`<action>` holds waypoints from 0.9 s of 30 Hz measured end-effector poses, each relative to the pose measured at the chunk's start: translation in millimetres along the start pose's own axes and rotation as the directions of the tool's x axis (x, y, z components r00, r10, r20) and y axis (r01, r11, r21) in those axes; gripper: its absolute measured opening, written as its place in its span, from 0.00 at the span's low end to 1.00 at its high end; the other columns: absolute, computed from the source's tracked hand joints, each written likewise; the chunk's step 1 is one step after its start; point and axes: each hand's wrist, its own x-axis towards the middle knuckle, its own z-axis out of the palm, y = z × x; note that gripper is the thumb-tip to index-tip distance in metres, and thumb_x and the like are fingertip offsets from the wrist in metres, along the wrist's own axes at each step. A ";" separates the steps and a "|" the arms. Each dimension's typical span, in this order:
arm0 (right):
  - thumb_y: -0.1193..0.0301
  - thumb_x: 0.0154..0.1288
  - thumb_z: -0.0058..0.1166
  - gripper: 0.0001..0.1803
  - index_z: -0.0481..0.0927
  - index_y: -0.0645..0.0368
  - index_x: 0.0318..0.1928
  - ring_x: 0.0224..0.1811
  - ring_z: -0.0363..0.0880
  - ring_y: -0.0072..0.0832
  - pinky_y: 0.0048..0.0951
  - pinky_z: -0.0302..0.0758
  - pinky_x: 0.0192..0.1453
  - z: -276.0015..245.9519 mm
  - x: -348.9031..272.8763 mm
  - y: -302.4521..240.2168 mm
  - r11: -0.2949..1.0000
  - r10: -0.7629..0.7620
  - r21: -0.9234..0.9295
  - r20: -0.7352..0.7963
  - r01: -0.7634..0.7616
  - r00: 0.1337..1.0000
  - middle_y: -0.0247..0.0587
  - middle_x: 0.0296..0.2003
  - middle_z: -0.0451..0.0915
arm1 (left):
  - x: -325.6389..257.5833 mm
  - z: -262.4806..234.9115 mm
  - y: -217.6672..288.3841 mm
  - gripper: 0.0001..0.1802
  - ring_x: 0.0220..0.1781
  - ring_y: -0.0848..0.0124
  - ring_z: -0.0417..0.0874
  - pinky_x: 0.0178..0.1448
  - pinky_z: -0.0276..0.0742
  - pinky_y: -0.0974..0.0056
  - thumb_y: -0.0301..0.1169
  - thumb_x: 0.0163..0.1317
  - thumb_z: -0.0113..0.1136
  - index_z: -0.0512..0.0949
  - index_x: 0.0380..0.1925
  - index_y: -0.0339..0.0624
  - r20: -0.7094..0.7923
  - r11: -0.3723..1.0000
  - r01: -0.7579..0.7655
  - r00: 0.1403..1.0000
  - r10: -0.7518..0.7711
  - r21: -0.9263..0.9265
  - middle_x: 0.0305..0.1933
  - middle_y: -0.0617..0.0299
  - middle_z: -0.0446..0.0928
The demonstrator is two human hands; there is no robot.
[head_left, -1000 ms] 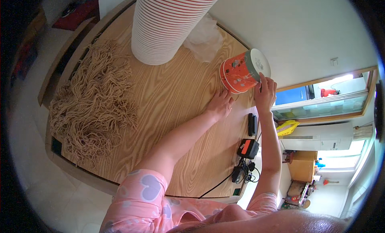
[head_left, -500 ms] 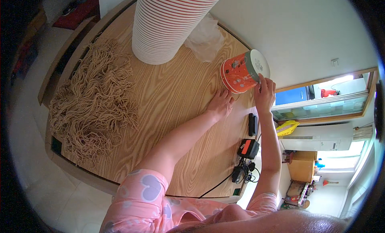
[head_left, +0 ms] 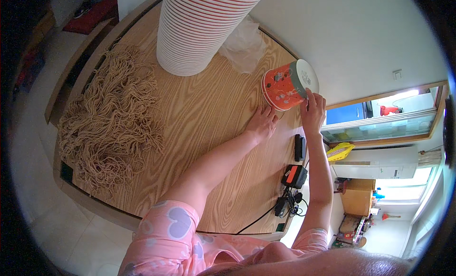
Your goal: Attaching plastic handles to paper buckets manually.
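Observation:
A red-orange paper tub (head_left: 281, 87) with a grey-green band and a white base stands upside down near the table's far right edge. Two pale rims show at its lower end. My left hand (head_left: 262, 125) rests on the table with its fingertips closed at the tub's near rim. Higher up, my right hand (head_left: 313, 112) has its fingers closed against the edge of the base. Any thin thing between the fingers is too small to make out. To the left lies a large loose heap of beige string (head_left: 111, 124).
A tall stack of white tubs (head_left: 199, 34) rises at the back, beside a crumpled clear plastic bag (head_left: 243, 46). Along the right edge lie a black case (head_left: 299, 148), a black and orange box (head_left: 294, 176) and coiled black cables (head_left: 292, 202). A wall borders the far side.
The tub has turned very slightly, so its printed side sits a little differently. Both hands stay at nearly the same places on it.

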 end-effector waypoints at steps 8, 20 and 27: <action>0.75 0.55 0.53 0.21 0.74 0.53 0.52 0.44 0.73 0.40 0.39 0.74 0.44 1.5 -1.1 -1.3 1.000 0.009 0.008 0.010 -0.009 1.000 0.41 0.41 0.73 | -1.1 0.9 -0.5 0.22 0.62 0.54 0.65 0.64 0.56 0.45 0.43 0.59 0.48 0.73 0.47 0.41 -0.001 1.000 0.001 1.000 -0.001 0.003 0.59 0.48 0.66; 0.70 0.57 0.54 0.13 0.78 0.53 0.44 0.47 0.71 0.41 0.42 0.66 0.53 -14.2 14.6 -14.1 0.986 0.109 0.133 -0.052 -0.101 0.993 0.41 0.43 0.75 | 0.2 0.1 0.9 0.24 0.63 0.54 0.63 0.66 0.55 0.46 0.44 0.60 0.47 0.71 0.51 0.41 0.070 1.000 0.006 0.998 -0.007 0.014 0.61 0.48 0.65; 0.73 0.58 0.53 0.06 0.78 0.57 0.37 0.43 0.74 0.40 0.38 0.69 0.49 0.8 23.7 0.8 0.938 0.137 0.315 0.045 -0.144 0.990 0.42 0.37 0.78 | 3.2 1.6 -1.6 0.24 0.64 0.54 0.62 0.65 0.55 0.45 0.44 0.60 0.47 0.71 0.52 0.41 0.068 1.000 0.010 0.998 -0.011 0.017 0.61 0.48 0.64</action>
